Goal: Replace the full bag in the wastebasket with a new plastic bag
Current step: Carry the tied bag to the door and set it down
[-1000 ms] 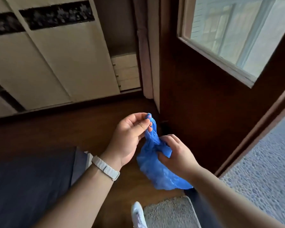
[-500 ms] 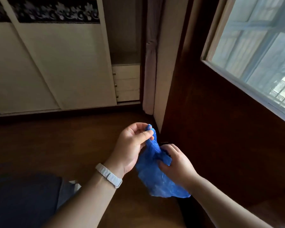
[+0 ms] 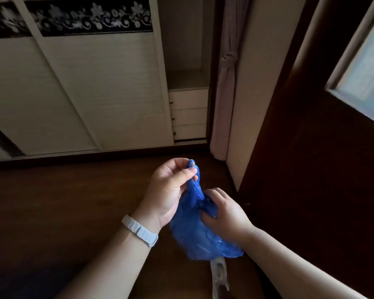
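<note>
A pale wardrobe (image 3: 73,93) with ribbed sliding doors fills the view from 9 to 12 o'clock, with a black floral band (image 3: 89,18) across its top. The frame cuts off its left edge. Below it, dark wooden floor (image 3: 52,201) lies open from 9 to 6 o'clock; the corner at 7 o'clock is too shadowed to make out.

Just below centre, the left hand (image 3: 168,190), a pale woven wristband (image 3: 139,233) on its wrist, pinches the twisted top of a blue bag (image 3: 194,234) between thumb and fingers. The bag is thin, crinkled plastic and hangs in the air between the two hands, above the floor. The right hand (image 3: 222,212) clutches a bunch of the bag's middle, its fingertips buried in the plastic.

Under the bag a pale shoe (image 3: 219,275) shows, cut off by the lower edge. At 12 o'clock, three white drawers (image 3: 189,114) sit beside a tied curtain (image 3: 227,83). A dark wood wall (image 3: 311,169) closes off the right side near the right hand, with a window (image 3: 363,78) at 2 o'clock.
</note>
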`<state>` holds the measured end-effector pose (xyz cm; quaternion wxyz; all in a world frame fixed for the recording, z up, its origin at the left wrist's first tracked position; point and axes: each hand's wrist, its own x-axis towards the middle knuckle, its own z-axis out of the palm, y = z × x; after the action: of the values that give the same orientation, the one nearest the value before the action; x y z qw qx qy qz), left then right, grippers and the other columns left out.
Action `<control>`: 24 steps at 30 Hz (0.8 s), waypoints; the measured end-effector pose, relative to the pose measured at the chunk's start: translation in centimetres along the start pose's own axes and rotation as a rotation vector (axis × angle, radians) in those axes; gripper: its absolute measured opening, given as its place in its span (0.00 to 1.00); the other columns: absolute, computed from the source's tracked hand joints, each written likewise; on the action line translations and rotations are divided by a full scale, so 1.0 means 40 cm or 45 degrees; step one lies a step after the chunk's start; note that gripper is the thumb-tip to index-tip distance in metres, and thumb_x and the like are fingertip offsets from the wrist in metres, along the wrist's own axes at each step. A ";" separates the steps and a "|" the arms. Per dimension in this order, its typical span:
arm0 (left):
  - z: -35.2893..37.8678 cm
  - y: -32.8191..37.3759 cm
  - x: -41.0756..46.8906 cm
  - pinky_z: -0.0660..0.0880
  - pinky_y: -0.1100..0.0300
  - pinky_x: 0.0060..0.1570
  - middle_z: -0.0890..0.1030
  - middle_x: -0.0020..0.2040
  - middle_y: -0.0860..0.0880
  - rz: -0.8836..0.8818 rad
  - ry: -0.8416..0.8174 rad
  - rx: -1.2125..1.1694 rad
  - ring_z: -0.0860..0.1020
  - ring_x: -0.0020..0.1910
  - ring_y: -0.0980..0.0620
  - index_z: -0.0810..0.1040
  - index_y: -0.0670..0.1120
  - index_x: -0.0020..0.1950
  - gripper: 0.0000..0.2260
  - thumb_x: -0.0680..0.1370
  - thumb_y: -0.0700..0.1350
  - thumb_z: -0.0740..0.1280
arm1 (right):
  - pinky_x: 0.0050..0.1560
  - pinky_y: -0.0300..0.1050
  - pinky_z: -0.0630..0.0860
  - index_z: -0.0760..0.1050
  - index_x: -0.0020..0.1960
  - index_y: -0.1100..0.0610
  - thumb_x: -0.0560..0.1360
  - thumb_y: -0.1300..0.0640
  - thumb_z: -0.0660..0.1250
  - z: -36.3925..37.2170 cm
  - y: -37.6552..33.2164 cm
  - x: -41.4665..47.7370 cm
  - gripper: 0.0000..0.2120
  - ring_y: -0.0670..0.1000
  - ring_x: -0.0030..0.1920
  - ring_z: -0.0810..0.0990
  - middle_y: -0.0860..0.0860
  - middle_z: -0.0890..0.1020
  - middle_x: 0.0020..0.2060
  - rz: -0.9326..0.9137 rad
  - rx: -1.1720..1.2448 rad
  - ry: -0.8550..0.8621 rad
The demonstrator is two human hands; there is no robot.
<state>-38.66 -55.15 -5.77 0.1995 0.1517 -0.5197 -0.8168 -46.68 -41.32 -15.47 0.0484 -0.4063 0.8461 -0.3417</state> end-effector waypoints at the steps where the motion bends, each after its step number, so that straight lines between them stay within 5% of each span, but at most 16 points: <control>1: -0.014 0.002 0.039 0.75 0.65 0.39 0.77 0.35 0.47 0.002 0.020 0.007 0.76 0.34 0.55 0.76 0.41 0.46 0.06 0.75 0.31 0.63 | 0.49 0.44 0.77 0.73 0.61 0.50 0.68 0.47 0.69 0.017 0.008 0.047 0.22 0.47 0.50 0.78 0.43 0.76 0.52 -0.012 0.022 -0.015; 7: -0.090 0.043 0.310 0.75 0.64 0.39 0.77 0.34 0.46 0.056 0.219 0.028 0.76 0.34 0.54 0.75 0.40 0.46 0.06 0.75 0.31 0.63 | 0.49 0.37 0.75 0.71 0.64 0.49 0.71 0.47 0.68 0.095 0.066 0.387 0.22 0.43 0.51 0.76 0.41 0.73 0.53 -0.177 0.115 -0.168; 12: -0.140 0.123 0.521 0.74 0.62 0.40 0.77 0.34 0.45 0.127 0.399 0.152 0.75 0.35 0.51 0.75 0.39 0.46 0.05 0.76 0.31 0.63 | 0.47 0.44 0.78 0.71 0.62 0.49 0.69 0.42 0.62 0.112 0.074 0.673 0.23 0.47 0.50 0.78 0.43 0.75 0.52 -0.350 0.166 -0.281; 24: -0.365 0.316 0.767 0.74 0.59 0.44 0.77 0.36 0.45 0.399 0.618 0.122 0.77 0.37 0.52 0.78 0.41 0.44 0.05 0.70 0.36 0.67 | 0.49 0.40 0.78 0.69 0.66 0.50 0.74 0.48 0.68 0.237 -0.079 1.103 0.23 0.45 0.54 0.77 0.44 0.74 0.58 -0.658 0.236 -0.369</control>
<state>-56.71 -86.29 -1.57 0.4342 0.2698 -0.5118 -0.6905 -70.54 -79.59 -12.09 0.1170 -0.6464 0.6643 -0.3567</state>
